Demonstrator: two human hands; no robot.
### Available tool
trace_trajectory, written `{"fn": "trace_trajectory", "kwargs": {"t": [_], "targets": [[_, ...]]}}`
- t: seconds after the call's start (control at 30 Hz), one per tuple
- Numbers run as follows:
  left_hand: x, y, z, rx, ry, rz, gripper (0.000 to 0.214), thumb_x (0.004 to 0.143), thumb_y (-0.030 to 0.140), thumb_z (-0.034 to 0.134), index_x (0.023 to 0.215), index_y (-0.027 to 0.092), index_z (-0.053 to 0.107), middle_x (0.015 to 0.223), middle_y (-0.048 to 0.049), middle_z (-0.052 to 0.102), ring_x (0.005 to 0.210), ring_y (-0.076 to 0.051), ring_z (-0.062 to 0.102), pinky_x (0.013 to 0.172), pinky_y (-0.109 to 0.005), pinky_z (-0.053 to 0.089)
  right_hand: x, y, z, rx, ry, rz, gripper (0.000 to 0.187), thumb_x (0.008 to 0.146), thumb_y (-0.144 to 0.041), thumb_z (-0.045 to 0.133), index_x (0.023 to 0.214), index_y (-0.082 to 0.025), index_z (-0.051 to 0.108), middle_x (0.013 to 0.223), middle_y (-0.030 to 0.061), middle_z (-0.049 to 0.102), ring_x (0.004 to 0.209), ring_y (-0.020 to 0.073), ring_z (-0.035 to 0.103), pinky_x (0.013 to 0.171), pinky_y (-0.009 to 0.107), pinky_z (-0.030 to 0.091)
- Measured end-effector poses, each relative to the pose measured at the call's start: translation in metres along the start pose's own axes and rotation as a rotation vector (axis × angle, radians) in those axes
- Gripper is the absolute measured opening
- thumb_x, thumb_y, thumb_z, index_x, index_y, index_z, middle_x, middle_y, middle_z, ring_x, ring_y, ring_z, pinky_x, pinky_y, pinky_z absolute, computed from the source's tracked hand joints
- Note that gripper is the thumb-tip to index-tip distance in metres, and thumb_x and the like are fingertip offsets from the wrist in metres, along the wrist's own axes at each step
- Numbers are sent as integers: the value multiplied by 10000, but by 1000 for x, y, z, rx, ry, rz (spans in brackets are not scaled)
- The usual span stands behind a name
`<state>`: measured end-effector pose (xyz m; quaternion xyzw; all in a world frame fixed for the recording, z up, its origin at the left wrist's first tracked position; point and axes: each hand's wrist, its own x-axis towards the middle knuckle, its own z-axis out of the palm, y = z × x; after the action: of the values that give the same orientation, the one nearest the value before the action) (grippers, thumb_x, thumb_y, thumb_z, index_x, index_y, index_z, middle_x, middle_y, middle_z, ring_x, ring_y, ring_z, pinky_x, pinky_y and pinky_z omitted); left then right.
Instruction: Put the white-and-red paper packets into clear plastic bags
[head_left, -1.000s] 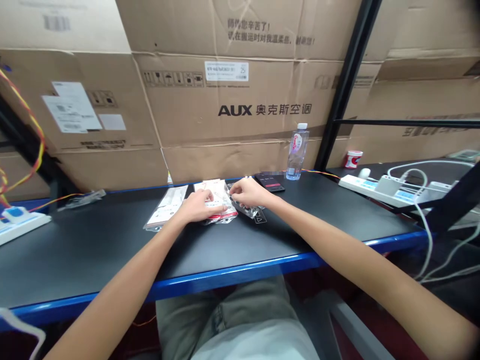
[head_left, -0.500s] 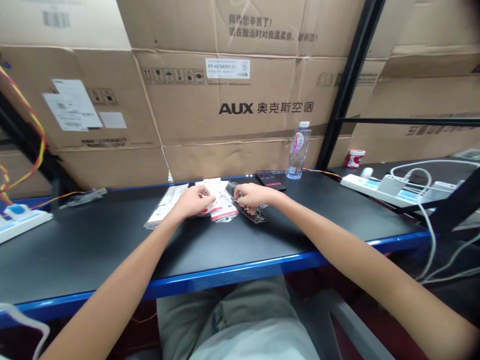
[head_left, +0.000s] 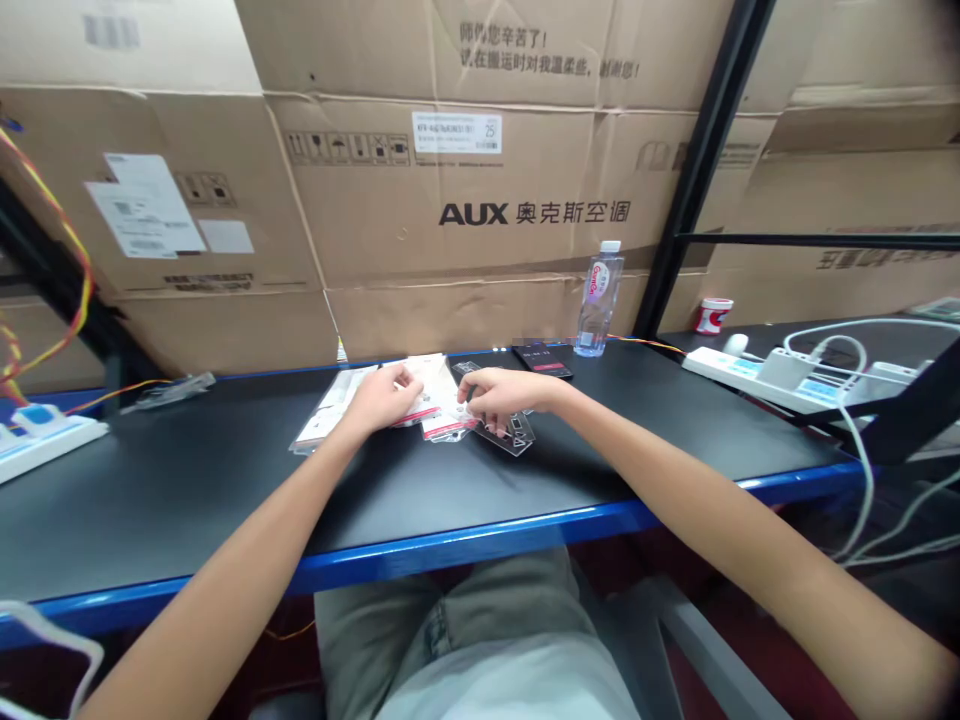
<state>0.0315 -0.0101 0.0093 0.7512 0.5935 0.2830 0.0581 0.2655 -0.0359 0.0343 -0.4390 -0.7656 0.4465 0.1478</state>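
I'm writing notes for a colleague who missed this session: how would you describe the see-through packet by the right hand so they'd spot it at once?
Find the AUX carton, then look down to the black bench top in front of it. Near the bench's middle lies a group of flat packets. The clear plastic packet is the rightmost, under the right hand, and unlike the white-and-red packets beside it, it is see-through.

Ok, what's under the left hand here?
White, red-trimmed plastic packets lie under the left hand, on the black tabletop; the palm hides whatever part of them lies directly beneath it.
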Motion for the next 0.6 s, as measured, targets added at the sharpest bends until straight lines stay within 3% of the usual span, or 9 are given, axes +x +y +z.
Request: {"fn": "trace_trajectory", "kwargs": {"t": [0.1, 0.23, 0.37, 0.47, 0.6], "targets": [[0, 0, 0, -11, -4, 1, 228, 746, 396, 495, 768, 213, 629, 838, -53, 729, 812, -246, 668, 715, -309, 474, 3, -1, 5, 56, 12, -65, 253, 738, -122, 643, 972, -177, 566, 657, -17, 621, 520, 138, 630, 499, 241, 550], [-4, 6, -1, -28, -18, 0, 230, 732, 412, 521, 774, 219, 639, 775, -42, 725, 783, -244, 672, 694, -303, 477, 17, 3, 17, 294, 146, -136, 187, 747, -128, 664, 913, -155, 582, 698, -3, 628, 588, 144, 666, 539, 234, 557], [-9, 16, -5, 1, 6, 42, 231, 733, 436, 545, 752, 228, 643, 823, -46, 737, 822, -252, 673, 721, -310, 476, 27, 6, 24, 604, 206, -195, 122, 764, -184, 704, 837, -120, 630, 835, 54, 684, 800, 151, 706, 744, 227, 565], [-12, 22, -10, 4, 27, 17, 246, 740, 445, 544, 769, 224, 646, 831, -50, 739, 818, -251, 674, 711, -308, 471, 22, 4, 24, 684, 143, -260, 330, 673, -187, 806, 965, -102, 678, 1014, 96, 704, 978, 189, 685, 903, 279, 538], [-12, 24, -14, 2, 51, -42, 248, 734, 429, 542, 790, 214, 653, 810, -46, 735, 761, -238, 670, 692, -302, 467, 13, -1, 22, 563, 132, -301, 635, 578, -240, 888, 1165, -128, 672, 1284, 127, 624, 1131, 255, 625, 974, 349, 511]]}}
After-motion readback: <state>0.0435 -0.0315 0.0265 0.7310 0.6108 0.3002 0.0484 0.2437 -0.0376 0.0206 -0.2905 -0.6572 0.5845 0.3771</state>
